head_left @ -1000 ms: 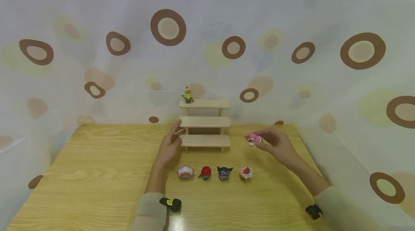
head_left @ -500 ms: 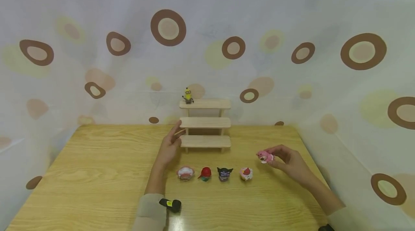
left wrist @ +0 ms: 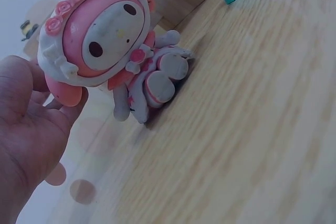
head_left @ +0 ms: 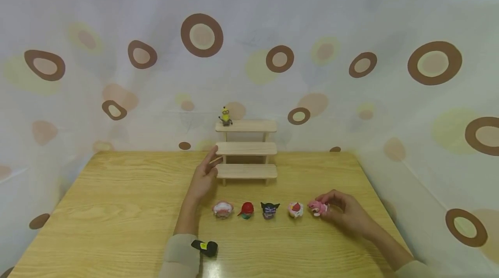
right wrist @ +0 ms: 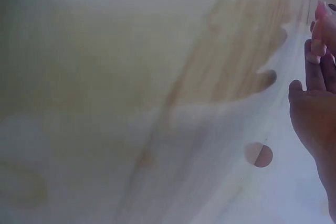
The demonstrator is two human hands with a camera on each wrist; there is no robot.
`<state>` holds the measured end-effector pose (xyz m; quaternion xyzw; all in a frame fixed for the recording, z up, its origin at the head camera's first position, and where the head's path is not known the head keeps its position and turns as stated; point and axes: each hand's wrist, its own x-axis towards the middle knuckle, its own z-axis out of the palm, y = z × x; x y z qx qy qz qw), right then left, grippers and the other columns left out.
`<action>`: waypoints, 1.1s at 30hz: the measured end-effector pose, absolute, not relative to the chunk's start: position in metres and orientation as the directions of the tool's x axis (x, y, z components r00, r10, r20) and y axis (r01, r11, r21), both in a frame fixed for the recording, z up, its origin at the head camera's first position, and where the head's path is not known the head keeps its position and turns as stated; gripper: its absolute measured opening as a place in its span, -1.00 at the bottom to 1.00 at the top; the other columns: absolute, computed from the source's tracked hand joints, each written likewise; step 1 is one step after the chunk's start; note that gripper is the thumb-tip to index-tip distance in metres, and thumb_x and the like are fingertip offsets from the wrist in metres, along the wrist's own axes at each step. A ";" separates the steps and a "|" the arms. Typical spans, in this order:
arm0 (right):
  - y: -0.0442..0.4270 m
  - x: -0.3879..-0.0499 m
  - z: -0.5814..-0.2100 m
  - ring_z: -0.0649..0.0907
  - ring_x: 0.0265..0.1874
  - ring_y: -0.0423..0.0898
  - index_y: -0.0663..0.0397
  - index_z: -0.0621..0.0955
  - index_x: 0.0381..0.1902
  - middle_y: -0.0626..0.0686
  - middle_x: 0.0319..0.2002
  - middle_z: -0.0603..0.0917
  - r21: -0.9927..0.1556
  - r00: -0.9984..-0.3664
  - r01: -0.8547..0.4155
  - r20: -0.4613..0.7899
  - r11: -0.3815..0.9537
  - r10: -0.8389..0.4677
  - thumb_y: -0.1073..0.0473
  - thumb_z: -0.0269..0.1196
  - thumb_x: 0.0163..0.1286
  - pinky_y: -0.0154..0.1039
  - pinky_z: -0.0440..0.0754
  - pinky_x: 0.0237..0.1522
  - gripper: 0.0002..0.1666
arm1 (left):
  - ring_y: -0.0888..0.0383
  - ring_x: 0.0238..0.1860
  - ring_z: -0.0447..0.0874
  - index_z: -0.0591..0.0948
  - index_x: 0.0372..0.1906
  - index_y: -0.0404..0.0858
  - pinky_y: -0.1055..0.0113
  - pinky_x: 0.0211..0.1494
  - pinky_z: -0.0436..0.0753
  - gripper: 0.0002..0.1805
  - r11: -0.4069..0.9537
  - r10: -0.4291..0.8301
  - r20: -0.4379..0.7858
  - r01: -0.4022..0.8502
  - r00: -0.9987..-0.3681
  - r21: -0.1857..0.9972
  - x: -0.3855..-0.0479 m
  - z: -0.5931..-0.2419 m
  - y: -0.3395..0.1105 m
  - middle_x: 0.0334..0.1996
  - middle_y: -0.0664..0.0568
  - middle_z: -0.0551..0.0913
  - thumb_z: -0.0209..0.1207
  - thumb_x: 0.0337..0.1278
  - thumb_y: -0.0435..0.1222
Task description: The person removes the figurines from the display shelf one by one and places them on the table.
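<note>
My right hand (head_left: 348, 215) pinches a small pink bear figurine (head_left: 317, 208) at the right end of a row of figurines, low at the tabletop; whether it touches the table I cannot tell. In the right wrist view, fingertips and the pink figurine (right wrist: 321, 11) show only at the edge. My left hand (head_left: 202, 180) rests against the left side of a three-tier wooden display stand (head_left: 246, 148), fingers extended along the board ends. In the left wrist view, a pink rabbit figurine in a white bonnet (left wrist: 107, 38) sits in front of that hand (left wrist: 31, 140), hiding its fingertips.
A yellow minion figurine (head_left: 225, 116) stands on the top board's left end. Left of the pink bear sit a pink-and-white figurine (head_left: 295, 209), a black-eared figurine (head_left: 269, 210) and a red-capped figurine (head_left: 247, 210). A patterned cloth (head_left: 241, 83) hangs behind the wooden table (head_left: 128, 213).
My right hand has carried the pink bear figurine away from beside the stand, towards me and down to the row's right end. My left hand has stayed at the stand.
</note>
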<state>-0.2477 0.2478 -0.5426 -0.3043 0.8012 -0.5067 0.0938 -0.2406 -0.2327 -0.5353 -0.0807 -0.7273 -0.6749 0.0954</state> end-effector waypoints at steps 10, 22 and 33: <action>0.247 -0.244 -0.545 0.64 0.22 -0.31 0.14 0.63 -0.02 0.23 0.14 0.72 -0.886 -0.767 -0.384 0.149 0.261 -0.624 0.34 0.41 0.41 -0.53 0.45 0.29 -0.77 | -0.17 0.55 0.35 0.15 0.71 -0.05 0.43 0.13 0.53 -0.21 0.091 -0.015 0.233 0.231 -0.972 0.969 -0.239 -0.536 -0.233 0.53 -0.22 0.30 -0.14 0.52 -0.62; 0.240 -0.241 -0.545 0.69 0.14 -0.20 -0.05 0.71 0.01 -0.02 0.04 0.78 -0.800 -0.777 -0.470 0.174 0.373 -0.605 0.26 0.56 0.25 -0.60 0.40 0.26 -0.61 | -0.15 0.55 0.36 0.16 0.71 -0.02 0.42 0.14 0.53 -0.21 0.081 -0.024 0.224 0.222 -0.974 0.972 -0.239 -0.536 -0.234 0.53 -0.18 0.31 -0.13 0.53 -0.61; 0.245 -0.250 -0.534 0.55 0.35 -0.18 -0.18 0.68 0.27 -0.18 0.23 0.71 -0.745 -0.821 -0.435 0.096 0.507 -0.563 -0.03 0.55 0.31 -0.51 0.32 0.32 -0.42 | -0.13 0.55 0.36 0.16 0.71 0.02 0.38 0.13 0.53 -0.21 0.094 -0.017 0.223 0.220 -0.975 0.971 -0.239 -0.536 -0.234 0.53 -0.15 0.31 -0.13 0.54 -0.59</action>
